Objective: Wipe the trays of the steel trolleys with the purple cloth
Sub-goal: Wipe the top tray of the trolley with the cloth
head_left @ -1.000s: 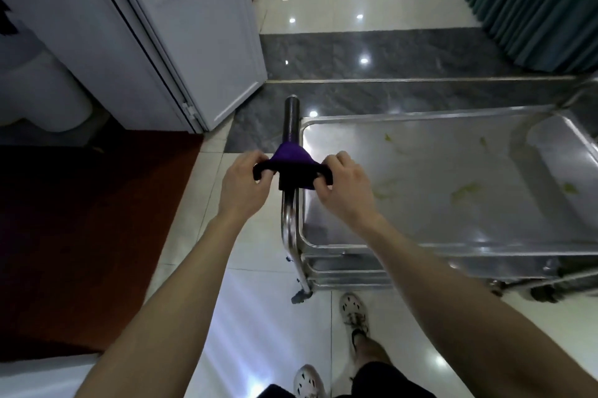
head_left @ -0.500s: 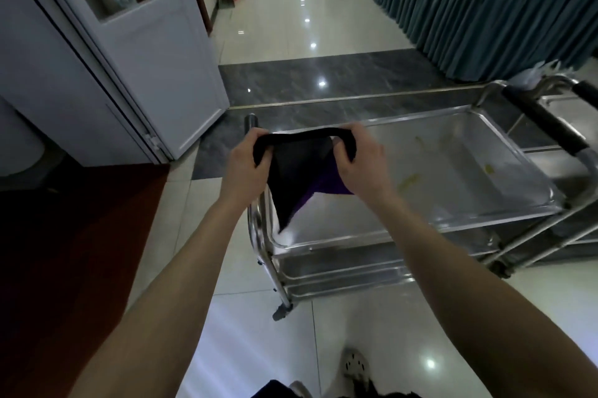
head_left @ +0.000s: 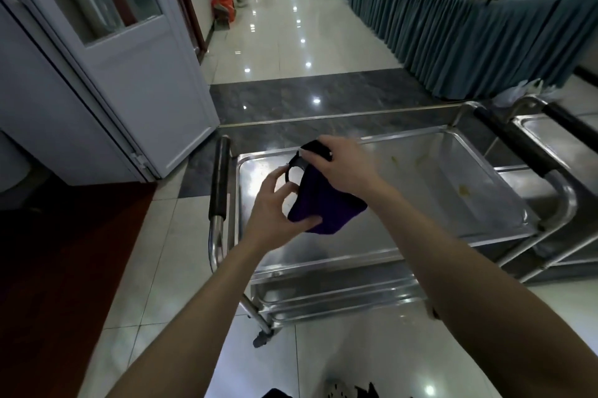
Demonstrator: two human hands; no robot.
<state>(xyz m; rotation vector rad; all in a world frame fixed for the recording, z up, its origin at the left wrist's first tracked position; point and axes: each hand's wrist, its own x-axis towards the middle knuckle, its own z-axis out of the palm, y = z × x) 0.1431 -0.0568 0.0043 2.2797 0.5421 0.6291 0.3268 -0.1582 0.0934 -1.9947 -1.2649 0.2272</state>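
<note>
The right hand [head_left: 343, 168] has its fingers curled over the upper, dark-hemmed edge of the soft purple cloth [head_left: 323, 206] and pinches it, so the cloth hangs from that grip. The left hand [head_left: 275, 206] sits just beside and below. Its thumb lies across the cloth's lower fold and its fingers curve up toward the dark hem, half spread. Motion blur hides whether they actually close on the fabric. Held this way between both hands, the cloth looks as if it is being gathered or refolded into a pad, which I judge to be preparation for wiping and not the wipe itself.

The cloth hangs in the air between the hands, above the near left part of the shiny rectangular top tray [head_left: 437, 203] of the steel trolley [head_left: 323, 297], and is not pressed to the metal. Yellowish smears [head_left: 464, 191] lie on the tray's far right side, well apart from the cloth, so the wiping seems not yet done there.

The trolley's black-sleeved push handle [head_left: 220, 177] stands to the left of the left hand, untouched. A second steel trolley [head_left: 550, 135] is parked against the right end. Beyond are a white panelled door [head_left: 136, 74], glossy floor tiles [head_left: 291, 41] and a surface with a pleated blue skirt [head_left: 469, 28].
</note>
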